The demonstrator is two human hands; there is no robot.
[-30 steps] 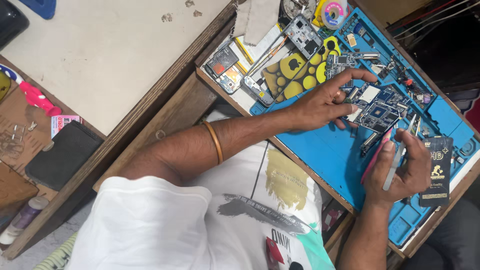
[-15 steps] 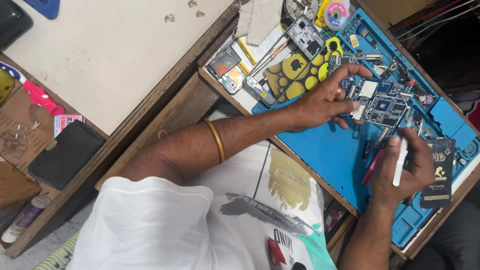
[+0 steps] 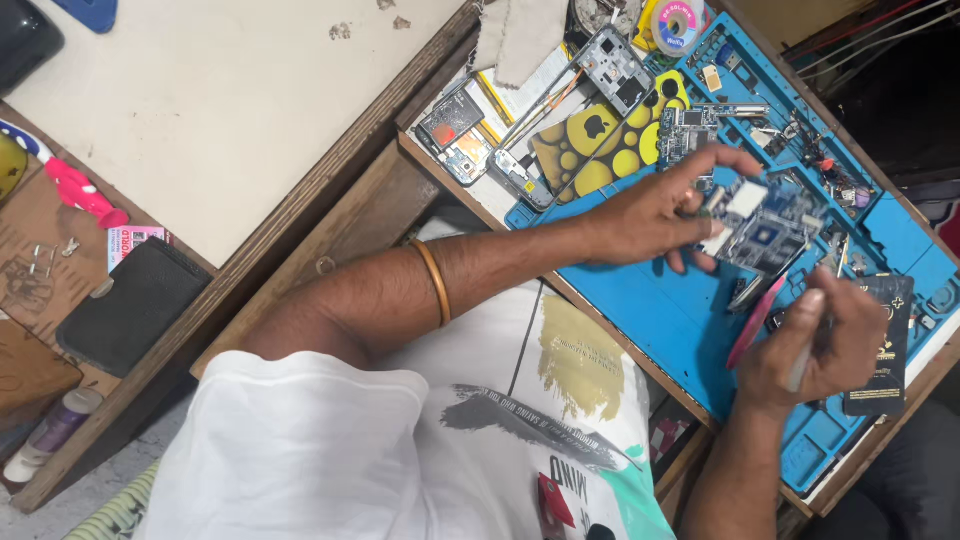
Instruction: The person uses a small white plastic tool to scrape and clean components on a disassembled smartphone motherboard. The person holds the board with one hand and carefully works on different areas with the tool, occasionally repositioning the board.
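Observation:
My left hand [image 3: 655, 212] reaches over the blue work mat [image 3: 640, 310] and holds a blue circuit board [image 3: 765, 228] by its edge, fingers curled around it. A bangle sits on that forearm. My right hand [image 3: 825, 345] is closed around a slim white tool [image 3: 805, 355], its tip pointing up toward the board. A pink pry tool [image 3: 752, 322] lies on the mat between the hands. A black card [image 3: 880, 350] lies just right of my right hand.
A phone frame [image 3: 615, 65], a yellow-spotted back cover [image 3: 600, 140] and small parts lie at the mat's far end, with a tape roll [image 3: 678, 22]. A beige tabletop [image 3: 230, 110] spreads left. A black pouch [image 3: 130, 305] and pink object [image 3: 85, 195] lie lower left.
My left hand has lifted the circuit board slightly and drawn it nearer. My right hand has shifted its grip on the white tool and moved closer under the board.

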